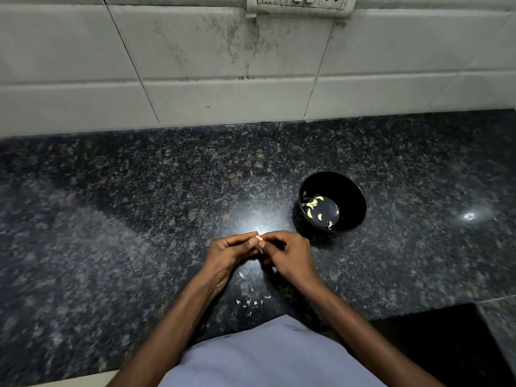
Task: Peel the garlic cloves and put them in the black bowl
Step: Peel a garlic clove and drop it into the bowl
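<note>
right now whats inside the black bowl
The black bowl holds several peeled garlic cloves, pale and curved, lying on its bottom towards the left. Its near wall hides a strip of the floor, so any cloves lying there cannot be seen.

- Dim overall; corners darkest.
- Bright glare patch on polished desk (259, 216) just beyond hands; smaller glint (469, 216) far right.
- Wide-angle bowing of wall tiles (223, 65) toward edges.
- Slight softness at periphery; centre reasonably sharp.
</note>
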